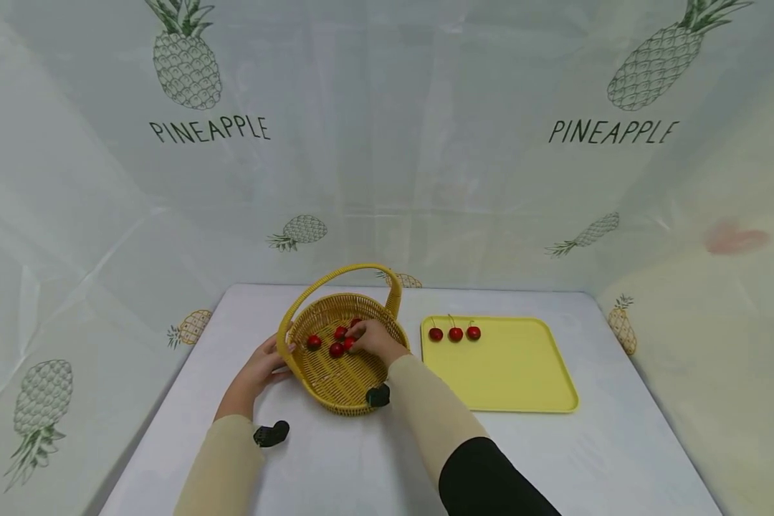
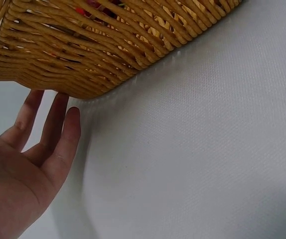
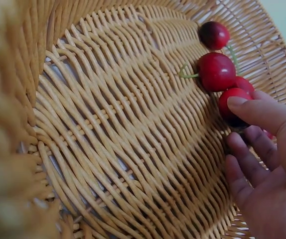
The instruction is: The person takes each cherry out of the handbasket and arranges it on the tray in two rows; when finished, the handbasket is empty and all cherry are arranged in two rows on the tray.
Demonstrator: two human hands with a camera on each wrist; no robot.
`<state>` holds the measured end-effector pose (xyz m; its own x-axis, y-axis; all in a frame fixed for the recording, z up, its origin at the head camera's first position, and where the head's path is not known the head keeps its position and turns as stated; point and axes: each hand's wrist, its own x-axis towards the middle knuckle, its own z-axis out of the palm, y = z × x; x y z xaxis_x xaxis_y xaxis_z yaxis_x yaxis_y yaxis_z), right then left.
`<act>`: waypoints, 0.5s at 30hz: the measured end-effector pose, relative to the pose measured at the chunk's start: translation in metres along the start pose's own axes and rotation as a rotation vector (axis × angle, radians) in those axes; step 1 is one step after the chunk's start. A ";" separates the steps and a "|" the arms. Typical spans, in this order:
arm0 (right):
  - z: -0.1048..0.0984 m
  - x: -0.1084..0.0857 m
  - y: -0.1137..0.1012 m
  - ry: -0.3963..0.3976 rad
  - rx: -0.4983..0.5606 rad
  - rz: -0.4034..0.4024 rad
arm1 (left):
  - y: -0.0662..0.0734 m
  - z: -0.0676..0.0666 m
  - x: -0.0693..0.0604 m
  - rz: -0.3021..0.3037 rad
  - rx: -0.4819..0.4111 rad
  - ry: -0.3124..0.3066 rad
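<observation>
A yellow-brown wicker basket (image 1: 343,390) with a tall arched handle stands on the table, several red cherries inside. My left hand (image 1: 263,369) holds the basket's left side near the foot of the handle. In the left wrist view, fingertips (image 2: 72,117) lie by the lower wall; the thumb's contact is out of sight. Reaching into the basket, my right hand (image 1: 375,338) pinches a cherry (image 3: 226,102) between thumb and fingers; part of that cherry is hidden. Beside it lie a larger-looking cherry (image 3: 216,72) with a green stem and a darker cherry (image 3: 214,35).
A yellow tray (image 1: 509,373) lies right of the basket. Three stemmed cherries stand in a row along its back left, one being the middle cherry (image 1: 455,335). The white table (image 1: 335,466) is backed by a hanging sheet (image 1: 413,179) printed with pineapples.
</observation>
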<state>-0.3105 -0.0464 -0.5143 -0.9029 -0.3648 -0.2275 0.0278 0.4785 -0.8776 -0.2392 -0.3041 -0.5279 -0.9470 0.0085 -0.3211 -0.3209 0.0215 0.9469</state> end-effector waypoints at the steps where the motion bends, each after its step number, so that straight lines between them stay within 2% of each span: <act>1: -0.002 -0.001 0.000 -0.006 -0.001 -0.001 | 0.000 0.000 0.000 0.000 -0.001 -0.002; 8: -0.013 -0.006 0.000 -0.028 -0.045 -0.048 | -0.001 -0.002 0.000 -0.008 -0.001 -0.010; 15: -0.021 -0.012 0.003 -0.032 -0.040 -0.048 | 0.000 -0.003 0.002 -0.016 0.013 -0.020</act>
<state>-0.3089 -0.0235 -0.5054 -0.8884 -0.4134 -0.1995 -0.0331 0.4912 -0.8704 -0.2406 -0.3067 -0.5286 -0.9414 0.0280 -0.3362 -0.3352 0.0351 0.9415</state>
